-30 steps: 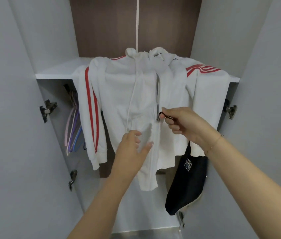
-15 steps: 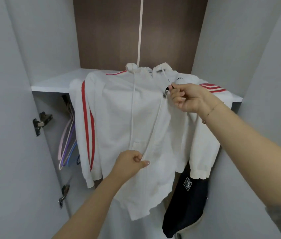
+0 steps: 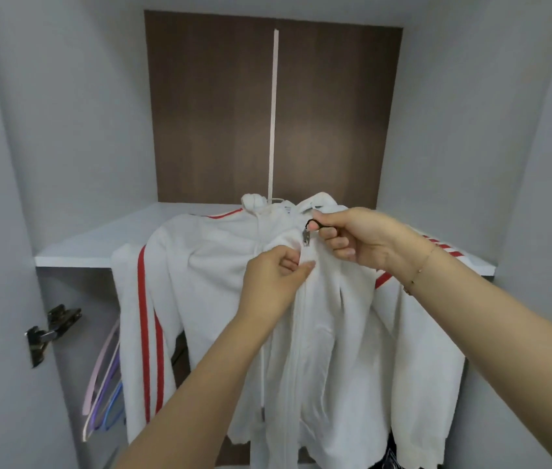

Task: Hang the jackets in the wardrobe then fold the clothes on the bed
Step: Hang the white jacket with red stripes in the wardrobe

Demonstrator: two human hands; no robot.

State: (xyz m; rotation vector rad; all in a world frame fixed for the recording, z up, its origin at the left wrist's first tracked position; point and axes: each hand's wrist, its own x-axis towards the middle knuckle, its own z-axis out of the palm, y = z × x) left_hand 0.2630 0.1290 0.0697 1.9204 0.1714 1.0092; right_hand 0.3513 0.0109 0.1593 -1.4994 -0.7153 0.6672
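step: zipping jacket [image 3: 301, 333], it hangs off shelf [image 3: 98, 245] front edge | my right hand [image 3: 362, 242] pinches zip pull [image 3: 306, 236] near collar | my left hand [image 3: 278, 275] pinches fabric just below | risk: zip snags cloth if fabric slackens; jacket may slide off

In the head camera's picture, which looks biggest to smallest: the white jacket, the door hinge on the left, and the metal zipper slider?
1. white jacket
2. door hinge
3. zipper slider

The gaps are plain.
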